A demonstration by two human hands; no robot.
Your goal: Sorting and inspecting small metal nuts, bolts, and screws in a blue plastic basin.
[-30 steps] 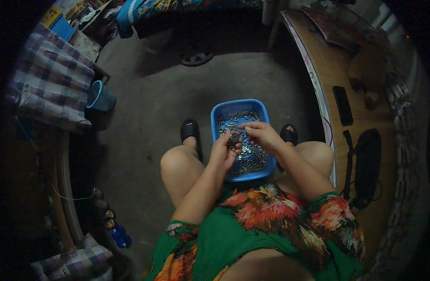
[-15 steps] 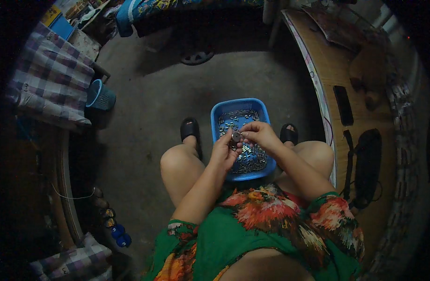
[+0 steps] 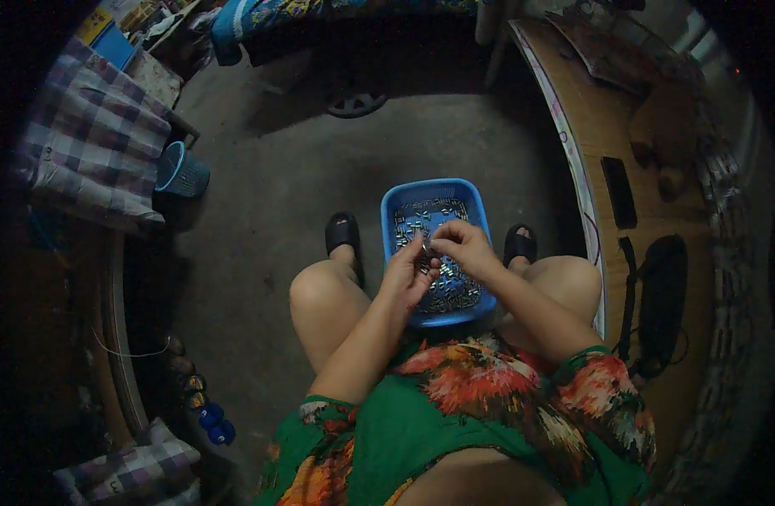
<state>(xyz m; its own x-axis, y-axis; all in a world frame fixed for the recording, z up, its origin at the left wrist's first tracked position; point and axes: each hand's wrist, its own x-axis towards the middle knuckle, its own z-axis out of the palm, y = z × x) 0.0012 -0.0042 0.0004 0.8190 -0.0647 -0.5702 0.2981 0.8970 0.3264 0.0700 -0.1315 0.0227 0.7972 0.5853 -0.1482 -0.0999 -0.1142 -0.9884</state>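
Over a blue plastic basket (image 3: 438, 320) between my knees, both hands meet. My left hand (image 3: 406, 274) is closed on a small round metal part (image 3: 427, 245), with its thumb pointing up along it. Against the other side of that part, the thumb and fingertips of my right hand (image 3: 461, 248) are pinched; whether they hold a separate small piece is hidden. Many short, shiny metal pins (image 3: 455, 297) lie in the basket beneath my hands.
Black slippers (image 3: 342, 232) are on my feet on either side of the basket. To the right runs a wooden bench (image 3: 585, 126) bearing a black phone-like slab (image 3: 619, 192) and a black bag (image 3: 662, 287). A blue bin (image 3: 183, 172) stands left by a checked cloth (image 3: 109, 143).
The round metal part has turned from showing its flat face to nearly edge-on. My right fingertips have moved slightly left onto it; the left hand stays almost in place.
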